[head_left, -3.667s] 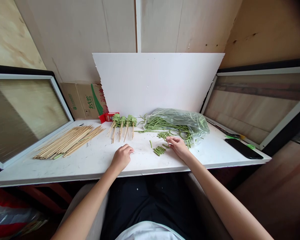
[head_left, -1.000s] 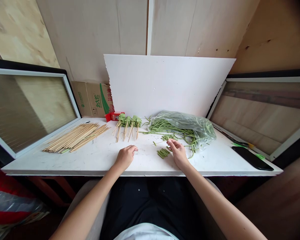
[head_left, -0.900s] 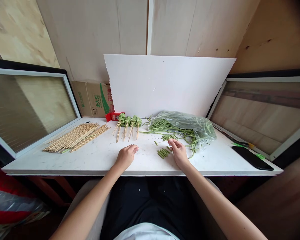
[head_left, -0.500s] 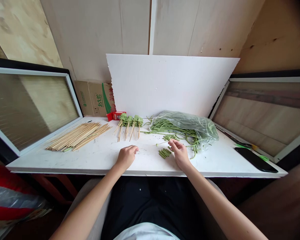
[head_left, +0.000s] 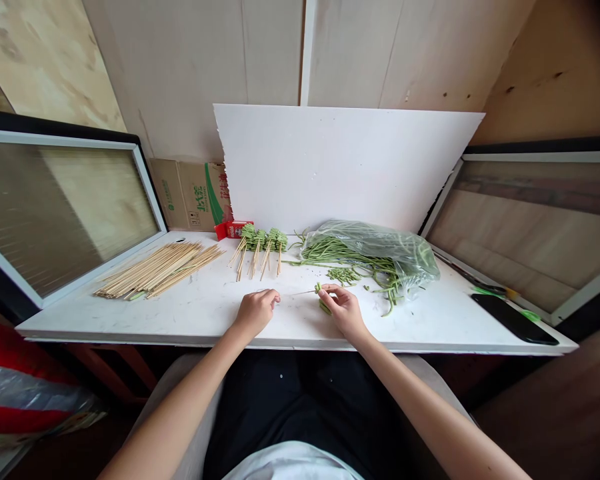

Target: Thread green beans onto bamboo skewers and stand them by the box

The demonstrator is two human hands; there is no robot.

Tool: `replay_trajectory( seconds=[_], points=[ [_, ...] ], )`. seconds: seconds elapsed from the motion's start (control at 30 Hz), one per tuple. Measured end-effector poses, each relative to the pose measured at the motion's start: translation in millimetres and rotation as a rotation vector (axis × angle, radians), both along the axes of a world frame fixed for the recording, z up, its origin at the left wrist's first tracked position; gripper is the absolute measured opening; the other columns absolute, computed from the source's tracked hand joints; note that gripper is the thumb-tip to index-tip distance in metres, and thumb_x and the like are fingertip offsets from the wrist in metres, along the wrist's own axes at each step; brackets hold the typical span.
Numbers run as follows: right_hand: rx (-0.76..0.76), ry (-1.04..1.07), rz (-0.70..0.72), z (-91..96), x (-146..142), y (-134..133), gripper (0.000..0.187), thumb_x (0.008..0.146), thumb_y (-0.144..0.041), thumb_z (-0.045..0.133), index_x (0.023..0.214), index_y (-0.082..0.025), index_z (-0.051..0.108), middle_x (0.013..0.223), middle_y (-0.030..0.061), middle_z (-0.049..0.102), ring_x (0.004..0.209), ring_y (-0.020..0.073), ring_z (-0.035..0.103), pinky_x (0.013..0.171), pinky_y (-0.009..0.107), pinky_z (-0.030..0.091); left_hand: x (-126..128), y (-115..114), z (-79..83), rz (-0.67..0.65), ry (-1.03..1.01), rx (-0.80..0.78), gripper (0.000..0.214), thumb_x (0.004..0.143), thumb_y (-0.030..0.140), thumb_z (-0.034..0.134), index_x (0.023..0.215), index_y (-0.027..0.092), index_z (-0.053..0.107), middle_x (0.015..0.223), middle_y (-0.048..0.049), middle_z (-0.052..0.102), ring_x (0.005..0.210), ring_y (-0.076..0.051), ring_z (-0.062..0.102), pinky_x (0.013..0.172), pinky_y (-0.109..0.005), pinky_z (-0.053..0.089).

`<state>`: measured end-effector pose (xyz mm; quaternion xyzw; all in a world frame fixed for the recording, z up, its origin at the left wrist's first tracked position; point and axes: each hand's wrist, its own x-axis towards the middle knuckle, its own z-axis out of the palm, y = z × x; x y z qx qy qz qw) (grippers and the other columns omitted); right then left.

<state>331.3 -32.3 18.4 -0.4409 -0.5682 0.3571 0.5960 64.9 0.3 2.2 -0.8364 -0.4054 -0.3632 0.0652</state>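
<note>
My left hand [head_left: 257,313] is closed, and a thin bamboo skewer [head_left: 303,293] runs from it towards the right, faint against the white table. My right hand [head_left: 343,308] pinches a short piece of green bean [head_left: 319,287] at the skewer's far end. Partly hidden under the right fingers lie more cut bean pieces [head_left: 325,307]. Just beyond this hand is a small pile of short bean bits [head_left: 343,275]. Behind it, long green beans [head_left: 330,252] stick out of a clear plastic bag [head_left: 415,253].
Loose bamboo skewers [head_left: 155,270] lie in a heap at left. Several bean-loaded skewers [head_left: 263,241] rest at the back by a red box [head_left: 234,229]. A black phone [head_left: 514,319] lies near the right edge. A white board [head_left: 350,167] stands behind the table [head_left: 180,327].
My right hand has moved left and slightly up from beside the cut pieces to the skewer. It now covers most of those pieces. My left hand has hardly moved.
</note>
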Motion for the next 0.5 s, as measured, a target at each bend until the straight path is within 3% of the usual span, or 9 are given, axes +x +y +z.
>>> replay_trajectory(
  seconds=[0.17, 0.4, 0.5],
  points=[
    [0.064, -0.025, -0.031, -0.8, -0.2, 2.1, 0.046, 0.083, -0.065, 0.077, 0.091, -0.020, 0.075, 0.115, 0.0125, 0.071, 0.088, 0.0222, 0.065, 0.067, 0.032, 0.052, 0.6, -0.3, 1.4, 0.027, 0.023, -0.015, 0.033, 0.077, -0.004, 0.050, 0.088, 0.021, 0.068, 0.074, 0.0008, 0.073, 0.064, -0.016, 0.066, 0.061, -0.024, 0.043],
    [0.089, -0.055, -0.032, -7.3, -1.4, 5.2, 0.045, 0.087, -0.066, 0.072, 0.093, -0.021, 0.071, 0.114, 0.0122, 0.070, 0.083, 0.0215, 0.065, 0.067, 0.033, 0.054, 1.6, 0.0, 1.4, 0.037, 0.031, -0.021, 0.032, 0.077, -0.003, 0.050, 0.087, 0.021, 0.068, 0.075, 0.0009, 0.074, 0.066, -0.017, 0.068, 0.060, -0.025, 0.043],
    [0.107, -0.112, -0.035, -2.7, 5.1, 7.3, 0.040, 0.089, -0.061, 0.071, 0.094, -0.022, 0.072, 0.119, 0.0123, 0.072, 0.091, 0.0235, 0.068, 0.073, 0.035, 0.055, 1.1, -0.1, 0.5, 0.031, 0.003, -0.041, 0.034, 0.077, -0.004, 0.050, 0.090, 0.021, 0.069, 0.074, 0.0017, 0.074, 0.066, -0.016, 0.068, 0.061, -0.024, 0.044]
  ],
)
